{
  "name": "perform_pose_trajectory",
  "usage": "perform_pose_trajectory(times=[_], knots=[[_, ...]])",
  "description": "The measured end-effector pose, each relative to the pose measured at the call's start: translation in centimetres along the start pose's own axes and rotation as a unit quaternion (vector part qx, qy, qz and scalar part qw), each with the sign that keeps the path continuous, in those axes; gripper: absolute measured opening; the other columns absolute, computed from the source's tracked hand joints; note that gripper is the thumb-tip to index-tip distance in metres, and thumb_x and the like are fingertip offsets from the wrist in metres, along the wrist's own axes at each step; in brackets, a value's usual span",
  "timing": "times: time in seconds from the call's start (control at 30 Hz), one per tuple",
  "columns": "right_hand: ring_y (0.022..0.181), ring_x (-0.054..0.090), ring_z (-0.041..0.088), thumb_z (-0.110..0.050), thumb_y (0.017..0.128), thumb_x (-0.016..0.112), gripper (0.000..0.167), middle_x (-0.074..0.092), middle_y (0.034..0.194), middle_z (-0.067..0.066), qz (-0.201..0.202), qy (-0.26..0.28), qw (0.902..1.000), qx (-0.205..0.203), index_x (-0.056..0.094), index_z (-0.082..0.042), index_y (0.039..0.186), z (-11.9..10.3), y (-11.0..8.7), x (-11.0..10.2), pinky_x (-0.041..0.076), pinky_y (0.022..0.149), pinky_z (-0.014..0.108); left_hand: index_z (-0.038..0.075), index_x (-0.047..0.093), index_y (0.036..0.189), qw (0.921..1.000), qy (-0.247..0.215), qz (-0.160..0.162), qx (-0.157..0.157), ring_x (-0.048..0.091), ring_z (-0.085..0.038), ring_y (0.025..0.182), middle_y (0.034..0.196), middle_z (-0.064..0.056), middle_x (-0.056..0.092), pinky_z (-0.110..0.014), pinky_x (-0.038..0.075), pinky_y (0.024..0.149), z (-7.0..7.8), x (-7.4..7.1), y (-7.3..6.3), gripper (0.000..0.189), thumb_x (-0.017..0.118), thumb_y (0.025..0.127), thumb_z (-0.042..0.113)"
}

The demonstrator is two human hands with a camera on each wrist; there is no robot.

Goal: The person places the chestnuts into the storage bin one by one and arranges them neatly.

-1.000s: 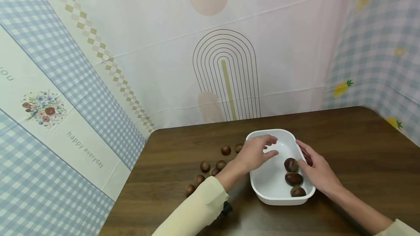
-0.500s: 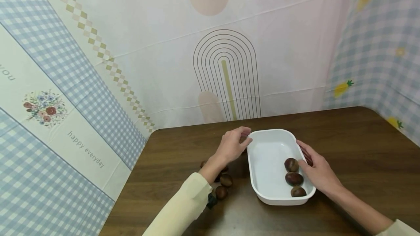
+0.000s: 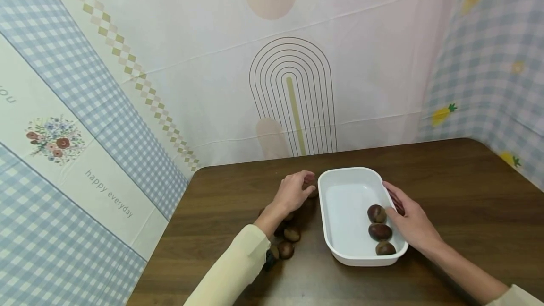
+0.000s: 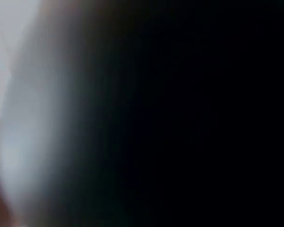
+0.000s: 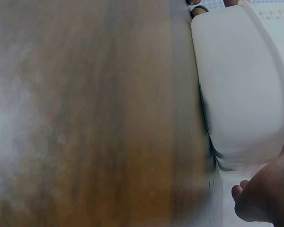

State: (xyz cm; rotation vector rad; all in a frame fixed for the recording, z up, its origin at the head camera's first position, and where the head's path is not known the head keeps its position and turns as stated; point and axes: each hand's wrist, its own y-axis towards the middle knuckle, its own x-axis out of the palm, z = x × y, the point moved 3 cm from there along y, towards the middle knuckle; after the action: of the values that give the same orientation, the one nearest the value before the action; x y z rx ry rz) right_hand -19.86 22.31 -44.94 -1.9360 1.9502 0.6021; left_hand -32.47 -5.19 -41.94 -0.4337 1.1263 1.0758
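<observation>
My right hand [image 3: 412, 218] grips the right side of a white rectangular dish [image 3: 346, 216], thumb over the rim and fingers on the outer wall. In the right wrist view the dish's white wall [image 5: 241, 85] shows, with part of the hand [image 5: 270, 189] at its end. Three brown chestnuts [image 3: 380, 232] lie inside, along the right wall. To the left of the dish, my left hand [image 3: 293, 191] reaches low over the table with fingers bent and thumb apart. A chestnut [image 3: 313, 194] shows partly beneath its thumb. The left wrist view is almost wholly dark.
Several more chestnuts [image 3: 286, 250] lie loosely grouped on the brown wooden table [image 3: 459, 183], partly hidden under the left forearm and sleeve [image 3: 235, 268]. Patterned cloth [image 3: 191, 84] hangs behind the table and along both sides.
My left hand has moved left, from above the dish across its left rim to the chestnut beside it. The right hand, the dish and its three chestnuts have stayed in place.
</observation>
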Motion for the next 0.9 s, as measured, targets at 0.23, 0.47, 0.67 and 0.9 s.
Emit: perform_pose_trajectory(times=[0.23,0.47,0.67,0.9], knots=[[0.148,0.035,0.055,-0.016,0.11,0.047,0.065,0.028,0.167,0.031,-0.001,-0.001,1.0,0.0,0.019,-0.012,0.168,0.01,0.02,0.06,0.037,0.112,0.073,0.013,0.068,0.136,0.9992,0.036,-0.015,-0.007,0.069,-0.014,0.121,0.13,0.001,0.074,-0.037,0.055,0.106,-0.71,0.62,-0.1,0.037,0.073,0.101,0.024],[0.148,0.035,0.055,-0.016,0.11,0.047,0.064,0.028,0.167,0.031,-0.001,0.003,1.0,-0.002,0.019,-0.011,0.168,-0.1,0.0,0.01,0.037,0.112,0.073,0.014,0.068,0.136,0.9982,0.057,-0.02,-0.006,0.069,-0.015,0.122,0.132,0.0,0.074,-0.036,0.056,0.105,-0.87,0.76,-0.18,0.039,0.075,0.099,0.025],[0.149,0.035,0.055,-0.016,0.11,0.047,0.064,0.028,0.167,0.031,0.001,0.002,1.0,-0.003,0.019,-0.011,0.168,-0.11,-0.02,0.01,0.037,0.113,0.072,0.013,0.068,0.135,0.9977,0.063,-0.024,-0.007,0.068,-0.018,0.124,0.133,-0.001,0.073,-0.038,0.056,0.105,-0.67,0.88,-0.25,0.039,0.076,0.098,0.022],[0.149,0.035,0.055,-0.016,0.11,0.047,0.064,0.028,0.167,0.031,-0.001,0.0,1.0,-0.001,0.019,-0.012,0.168,-0.01,-0.07,0.05,0.036,0.113,0.073,0.014,0.068,0.134,0.9968,0.074,-0.028,-0.012,0.067,-0.018,0.125,0.133,0.0,0.073,-0.037,0.055,0.106,-0.61,1.0,-0.37,0.038,0.076,0.098,0.023]])
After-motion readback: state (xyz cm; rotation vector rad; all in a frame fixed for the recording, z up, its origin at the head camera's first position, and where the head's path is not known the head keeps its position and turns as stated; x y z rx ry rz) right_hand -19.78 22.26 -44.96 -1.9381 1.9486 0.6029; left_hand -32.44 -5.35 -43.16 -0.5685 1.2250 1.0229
